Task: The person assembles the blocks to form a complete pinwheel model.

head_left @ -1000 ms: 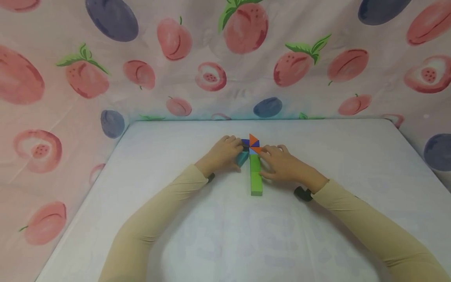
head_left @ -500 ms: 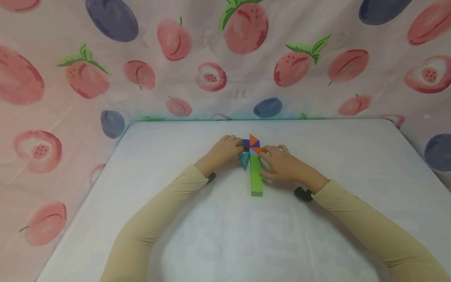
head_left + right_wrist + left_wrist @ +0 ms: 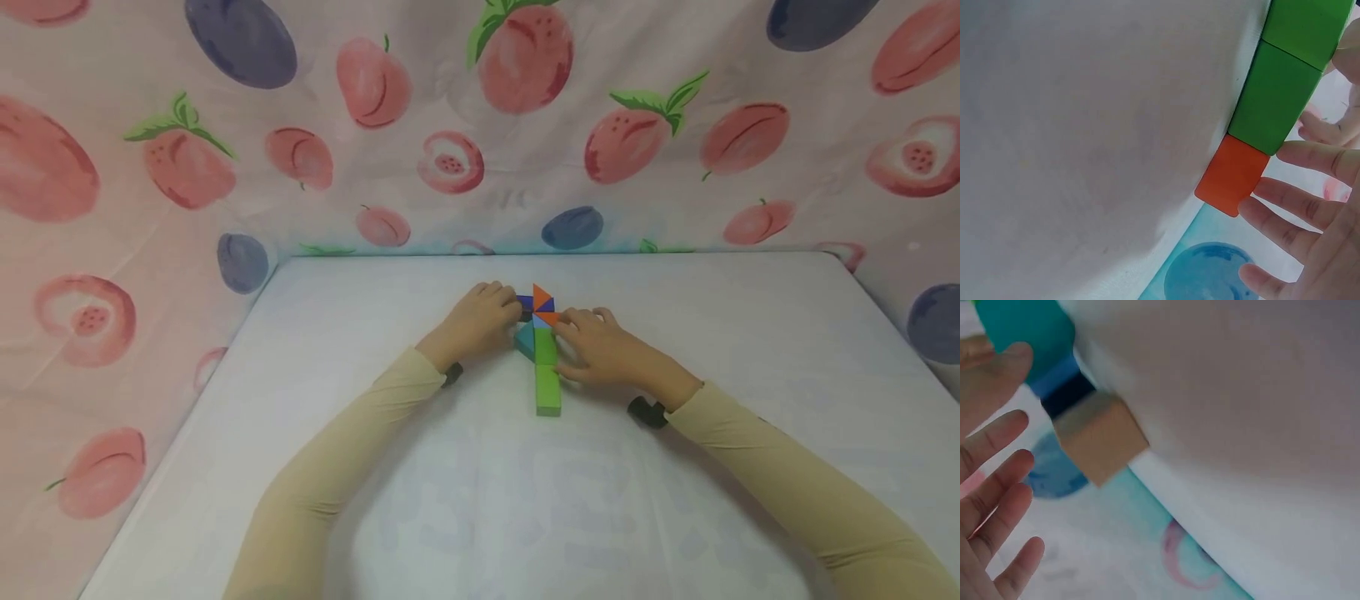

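Two green blocks (image 3: 547, 390) lie end to end in a column on the white table. Above them sit a small light-blue piece (image 3: 541, 323), orange triangular blocks (image 3: 541, 297) and dark-blue blocks (image 3: 525, 302). A teal block (image 3: 526, 341) lies against the column's upper left side. My left hand (image 3: 483, 318) is beside it; its thumb touches the teal block (image 3: 1044, 331) in the left wrist view, the other fingers spread. My right hand (image 3: 603, 346) rests fingertips along the right side, at the green block (image 3: 1275, 97) and orange block (image 3: 1233, 175) in the right wrist view.
The white table (image 3: 480, 500) ends at a fruit-print cloth (image 3: 517, 192) behind and at the sides. A black wrist device (image 3: 647, 412) shows under the right wrist, another (image 3: 452, 374) under the left. A tan block face (image 3: 1100, 439) appears in the left wrist view.
The teal block has turned and shifted right, now lying against the green column. My left hand has barely moved, and my right hand stays in place.
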The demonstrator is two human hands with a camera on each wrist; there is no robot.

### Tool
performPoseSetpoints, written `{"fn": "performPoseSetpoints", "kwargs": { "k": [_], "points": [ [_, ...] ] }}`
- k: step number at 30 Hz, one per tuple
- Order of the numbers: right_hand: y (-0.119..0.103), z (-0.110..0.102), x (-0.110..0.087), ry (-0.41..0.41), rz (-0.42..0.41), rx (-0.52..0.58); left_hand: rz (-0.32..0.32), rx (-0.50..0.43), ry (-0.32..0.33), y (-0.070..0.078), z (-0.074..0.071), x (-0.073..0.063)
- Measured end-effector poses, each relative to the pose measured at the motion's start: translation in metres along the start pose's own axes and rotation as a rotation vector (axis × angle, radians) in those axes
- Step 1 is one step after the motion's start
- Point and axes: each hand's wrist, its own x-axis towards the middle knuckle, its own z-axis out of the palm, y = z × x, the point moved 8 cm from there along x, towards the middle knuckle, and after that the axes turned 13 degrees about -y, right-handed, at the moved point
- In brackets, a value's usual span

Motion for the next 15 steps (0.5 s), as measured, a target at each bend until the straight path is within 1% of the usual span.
{"fn": "performPoseSetpoints", "kwargs": {
  "k": [3,6,9,15],
  "points": [
    [0.000,0.000,0.000,-0.007,0.004,0.006,-0.052,-0.033,0.057,-0.013,-0.002,-0.003],
    [0.001,0.001,0.001,-0.019,0.017,0.008,-0.071,-0.048,0.100,-0.022,-0.003,-0.005],
    [0.002,0.002,0.001,-0.024,0.021,0.006,-0.063,-0.064,0.098,-0.025,-0.001,-0.004],
    [0.002,0.002,0.001,-0.019,0.017,0.002,-0.029,-0.064,0.059,-0.022,0.002,0.003]
  ]
}}
